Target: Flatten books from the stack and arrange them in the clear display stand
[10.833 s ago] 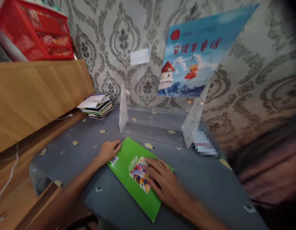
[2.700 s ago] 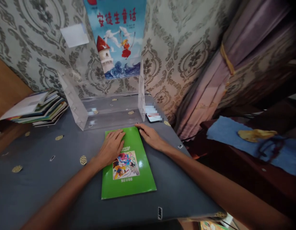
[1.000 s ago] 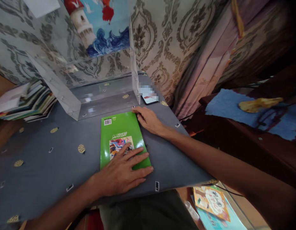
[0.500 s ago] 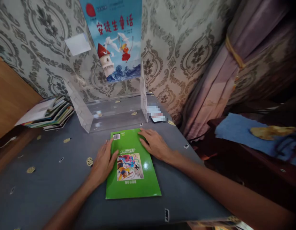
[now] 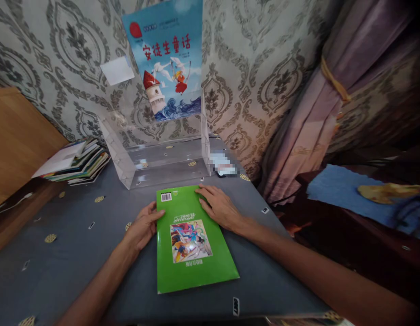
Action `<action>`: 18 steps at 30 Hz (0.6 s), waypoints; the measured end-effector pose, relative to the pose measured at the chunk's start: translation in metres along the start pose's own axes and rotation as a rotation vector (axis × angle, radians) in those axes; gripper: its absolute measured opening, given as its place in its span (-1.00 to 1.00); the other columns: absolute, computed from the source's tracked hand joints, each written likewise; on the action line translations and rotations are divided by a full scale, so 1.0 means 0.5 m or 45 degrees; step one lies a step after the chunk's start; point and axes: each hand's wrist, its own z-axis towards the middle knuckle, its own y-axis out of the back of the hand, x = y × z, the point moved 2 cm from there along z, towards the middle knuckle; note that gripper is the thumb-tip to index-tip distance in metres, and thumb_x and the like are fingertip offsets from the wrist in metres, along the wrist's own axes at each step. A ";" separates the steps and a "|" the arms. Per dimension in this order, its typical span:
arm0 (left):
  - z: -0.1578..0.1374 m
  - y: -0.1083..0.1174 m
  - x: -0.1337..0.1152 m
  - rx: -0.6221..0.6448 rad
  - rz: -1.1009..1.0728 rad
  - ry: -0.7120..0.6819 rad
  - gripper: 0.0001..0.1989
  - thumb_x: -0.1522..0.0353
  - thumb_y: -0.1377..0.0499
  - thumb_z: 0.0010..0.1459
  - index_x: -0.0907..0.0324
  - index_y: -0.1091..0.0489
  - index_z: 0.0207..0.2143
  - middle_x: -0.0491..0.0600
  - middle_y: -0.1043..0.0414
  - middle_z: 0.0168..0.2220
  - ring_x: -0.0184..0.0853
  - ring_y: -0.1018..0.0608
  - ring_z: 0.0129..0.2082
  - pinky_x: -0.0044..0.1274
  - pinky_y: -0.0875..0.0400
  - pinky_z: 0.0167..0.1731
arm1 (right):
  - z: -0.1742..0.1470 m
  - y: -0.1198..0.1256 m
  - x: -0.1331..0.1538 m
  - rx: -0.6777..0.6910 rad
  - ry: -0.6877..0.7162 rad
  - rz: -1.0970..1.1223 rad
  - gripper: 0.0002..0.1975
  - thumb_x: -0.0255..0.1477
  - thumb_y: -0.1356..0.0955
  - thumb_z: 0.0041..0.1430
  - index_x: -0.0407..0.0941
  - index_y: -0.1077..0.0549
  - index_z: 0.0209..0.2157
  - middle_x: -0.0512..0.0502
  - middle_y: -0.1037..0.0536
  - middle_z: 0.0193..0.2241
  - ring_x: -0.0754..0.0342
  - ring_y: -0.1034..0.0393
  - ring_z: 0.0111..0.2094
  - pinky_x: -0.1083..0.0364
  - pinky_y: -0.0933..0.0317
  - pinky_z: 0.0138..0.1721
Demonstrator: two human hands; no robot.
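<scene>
A green book [image 5: 192, 276] lies on the grey tablecloth, its barcode at the far left corner and a colourful picture on its cover. The cover's lettering appears upside down from here. My left hand [image 5: 145, 224] grips the left edge, thumb on top and fingers partly hidden at the side and under it. Along the far right edge rests my right hand [image 5: 219, 206], fingers stretched out and fingertips touching the cover. Beyond the book stands a clear acrylic stand [image 5: 121, 163]. A blue storybook [image 5: 169, 68] with red characters is upright at its back, against the wall.
At the left is a stack of books and papers [image 5: 77, 163] beside a wooden panel [image 5: 19, 131]. A phone [image 5: 223, 164] lies right of the stand. Past the table's right edge are a tied curtain [image 5: 308, 122] and a blue cloth [image 5: 345, 185] with a yellowish item on it.
The green book has turned slightly, its near end shifting right and toward me. My left hand has slid off the cover to hold its left edge. The right hand stays nearly in place.
</scene>
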 end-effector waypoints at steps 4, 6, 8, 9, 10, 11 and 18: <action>-0.003 -0.008 -0.005 -0.006 -0.020 -0.057 -0.41 0.49 -0.46 -0.15 0.23 -0.35 -0.04 0.03 -0.65 -0.26 -0.22 -0.70 -0.34 -0.46 -0.64 -0.29 | 0.010 -0.008 -0.030 -0.037 -0.063 0.245 -0.51 -0.34 -0.27 0.30 -0.11 -0.29 0.24 -0.36 -0.33 0.25 -0.24 -0.30 0.23 -0.28 -0.25 0.19; -0.005 -0.010 -0.015 0.015 -0.018 -0.102 -0.40 0.45 -0.47 -0.16 0.22 -0.35 -0.04 0.02 -0.65 -0.25 -0.23 -0.69 -0.36 -0.48 -0.64 -0.33 | 0.024 -0.012 -0.051 -0.056 -0.139 0.497 -0.37 -0.28 -0.36 0.23 -0.08 -0.20 0.29 -0.34 -0.35 0.23 -0.20 -0.37 0.16 -0.23 -0.33 0.11; -0.009 -0.011 -0.032 0.033 0.000 -0.156 -0.38 0.42 -0.48 -0.16 0.21 -0.35 -0.03 0.02 -0.65 -0.24 -0.25 -0.69 -0.39 -0.51 -0.62 -0.39 | 0.042 -0.014 -0.068 -0.045 -0.327 0.817 -0.23 -0.28 -0.45 0.10 -0.07 -0.17 0.31 -0.28 -0.48 0.09 -0.13 -0.48 0.00 -0.12 -0.43 -0.06; -0.011 -0.011 -0.042 0.036 0.016 -0.181 -0.37 0.40 -0.49 -0.16 0.21 -0.35 -0.02 0.02 -0.64 -0.24 -0.26 -0.68 -0.40 -0.53 -0.61 -0.42 | 0.050 -0.014 -0.073 -0.024 -0.442 0.957 -0.19 -0.28 -0.48 0.05 -0.08 -0.17 0.30 -0.23 -0.53 -0.02 -0.08 -0.51 -0.11 -0.05 -0.45 -0.17; -0.013 -0.011 -0.053 0.034 0.035 -0.205 -0.36 0.39 -0.49 -0.16 0.21 -0.35 0.00 0.02 -0.64 -0.25 -0.26 -0.68 -0.41 -0.54 -0.59 -0.44 | 0.057 -0.011 -0.074 0.010 -0.548 1.069 -0.18 -0.27 -0.49 0.03 -0.11 -0.19 0.29 -0.18 -0.56 -0.14 -0.03 -0.51 -0.21 0.03 -0.43 -0.29; -0.015 -0.010 -0.066 0.030 0.053 -0.227 -0.35 0.38 -0.49 -0.15 0.21 -0.35 0.01 0.02 -0.64 -0.25 -0.27 -0.67 -0.42 -0.55 -0.58 -0.46 | 0.062 -0.007 -0.071 0.055 -0.625 1.147 -0.20 -0.25 -0.50 0.01 -0.13 -0.23 0.26 -0.12 -0.57 -0.24 0.02 -0.49 -0.30 0.10 -0.37 -0.40; -0.021 -0.002 -0.128 0.047 0.106 -0.378 -0.33 0.41 -0.47 -0.15 0.21 -0.35 0.04 0.02 -0.62 -0.24 -0.32 -0.64 -0.44 -0.56 -0.57 -0.43 | 0.066 0.019 0.013 0.547 -0.717 1.435 -0.45 -0.06 -0.60 -0.20 -0.18 -0.54 -0.29 -0.02 -0.52 -0.46 0.24 -0.22 -0.55 0.23 0.08 -0.62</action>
